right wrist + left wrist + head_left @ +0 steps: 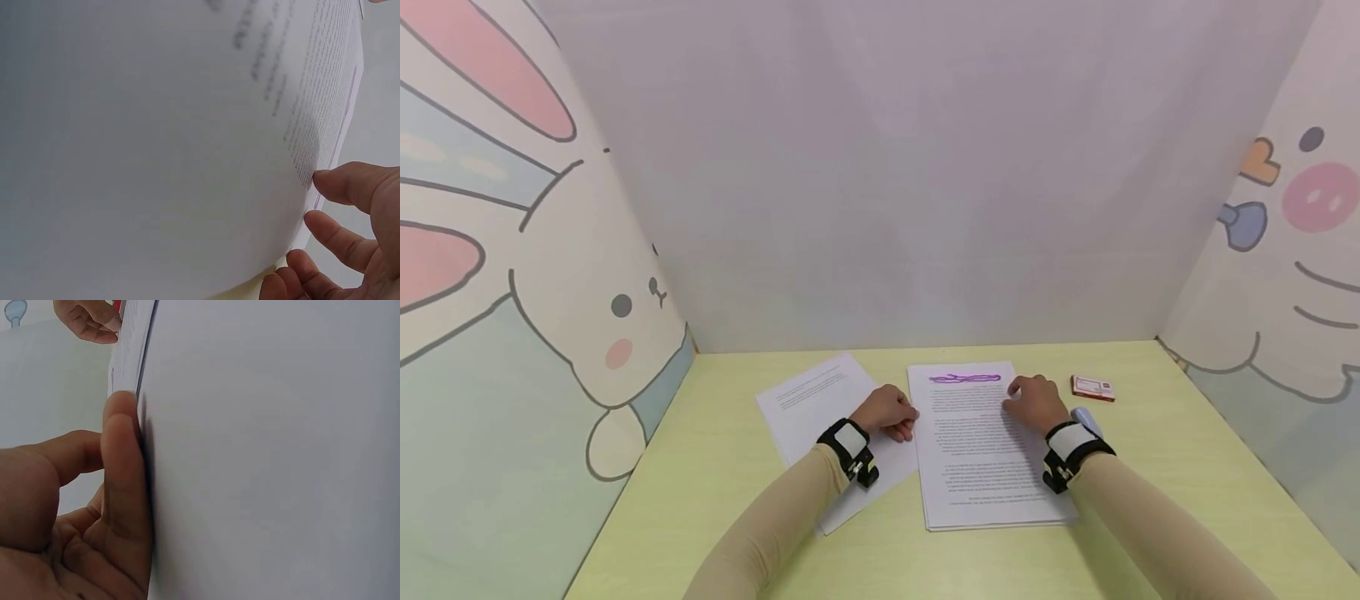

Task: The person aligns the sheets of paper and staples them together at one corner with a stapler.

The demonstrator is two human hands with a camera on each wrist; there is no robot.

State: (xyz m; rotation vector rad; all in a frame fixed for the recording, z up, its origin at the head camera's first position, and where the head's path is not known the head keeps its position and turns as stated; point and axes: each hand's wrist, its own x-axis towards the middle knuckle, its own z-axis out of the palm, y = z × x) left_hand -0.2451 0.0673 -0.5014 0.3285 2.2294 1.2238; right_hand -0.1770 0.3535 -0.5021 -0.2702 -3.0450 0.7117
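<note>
A stack of printed sheets (973,467) lies on the table in front of me, with purple scribble across its far end. My left hand (887,412) rests over loose paper (805,400) at left, its fingertips right at the stack's left edge. In the left wrist view its fingers (122,462) lie extended along a white sheet, the thumb behind them. At the stack's right edge is my right hand (1037,406). Its thumb (340,181) touches the printed top page in the right wrist view, while the other fingers are spread apart along the edge.
Beyond the right hand lies a small red-and-white box (1092,388). A pale blue object (1086,419) sits partly hidden behind the right wrist. A plain back wall (910,183) and cartoon-printed side panels (1262,275) enclose the yellow table (715,467).
</note>
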